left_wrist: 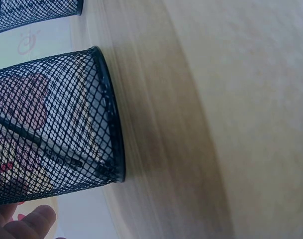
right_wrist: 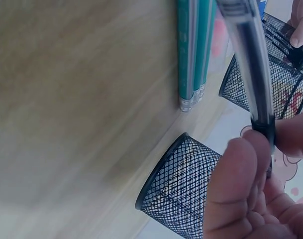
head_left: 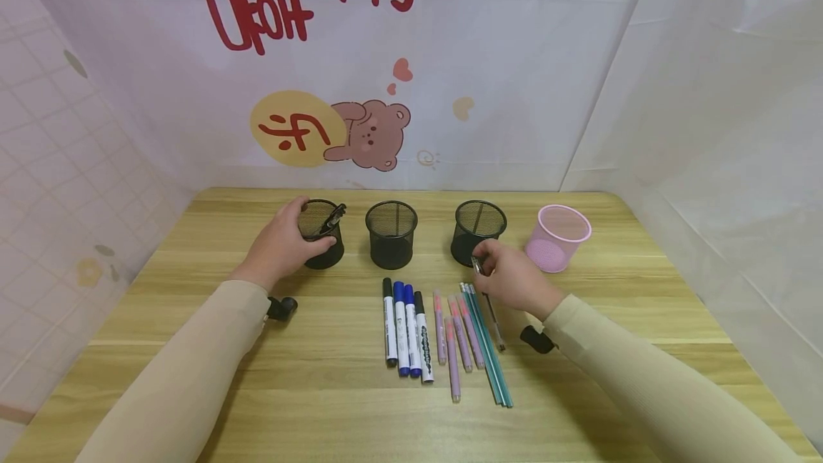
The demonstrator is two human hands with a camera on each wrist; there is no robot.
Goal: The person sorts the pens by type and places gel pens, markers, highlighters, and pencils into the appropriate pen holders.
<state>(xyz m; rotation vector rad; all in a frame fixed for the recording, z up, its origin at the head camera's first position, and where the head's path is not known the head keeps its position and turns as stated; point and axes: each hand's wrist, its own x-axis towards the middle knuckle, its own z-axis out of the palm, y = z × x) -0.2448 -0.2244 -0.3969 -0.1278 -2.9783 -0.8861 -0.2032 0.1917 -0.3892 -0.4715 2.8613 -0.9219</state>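
My left hand (head_left: 302,228) grips the left black mesh cup (head_left: 324,252) round its rim; a black pen (head_left: 333,218) stands inside it. The left wrist view shows that cup (left_wrist: 66,99) close up, the pen (left_wrist: 47,144) leaning within, and my left hand's fingertips (left_wrist: 34,219) at the bottom corner. My right hand (head_left: 481,267) pinches the black end of a clear pen (head_left: 494,316) just in front of the right black mesh cup (head_left: 479,223). In the right wrist view my thumb and finger (right_wrist: 236,174) hold that pen (right_wrist: 248,55) lifted over the table.
Blue and black markers (head_left: 405,327), pink pens (head_left: 453,334) and teal pens (head_left: 490,349) lie in a row at the table's middle. A middle black mesh cup (head_left: 391,234) and a pink mesh cup (head_left: 556,236) stand in the back row. Curtains close in three sides.
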